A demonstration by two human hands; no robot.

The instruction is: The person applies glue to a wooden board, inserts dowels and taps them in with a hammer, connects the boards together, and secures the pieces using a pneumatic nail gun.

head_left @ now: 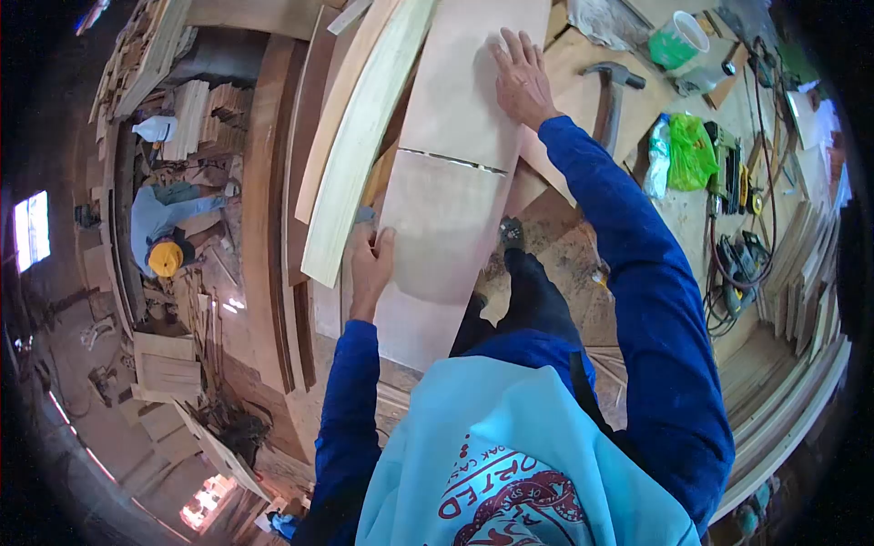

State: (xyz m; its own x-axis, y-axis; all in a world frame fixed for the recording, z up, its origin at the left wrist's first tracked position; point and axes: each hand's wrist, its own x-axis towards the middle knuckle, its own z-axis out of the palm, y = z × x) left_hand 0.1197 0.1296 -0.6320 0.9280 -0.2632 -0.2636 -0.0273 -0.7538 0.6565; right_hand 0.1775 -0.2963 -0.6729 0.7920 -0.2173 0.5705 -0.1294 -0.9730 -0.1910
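Note:
A long pale wooden panel (446, 214) stretches away in front of me, with a narrow dark gap crossing it near the middle. At the near part's left edge, my left hand (370, 268) is closed on the panel, thumb uppermost, its fingers partly hidden. My right hand (525, 80) lies open on the far part near its right edge, palm down and fingers stretched out. Two long light boards (369, 146) lie along the left side of the panel. To the right of my right hand, a claw hammer (608, 105) rests on a wooden sheet.
On the right stand a green-and-white bucket (678, 41), a green plastic bag (692, 153), a plastic bottle (657, 155) and a corded power tool (742, 259). Stacked boards (801, 273) line the far right. Another person (173, 227) in a yellow cap bends low at left.

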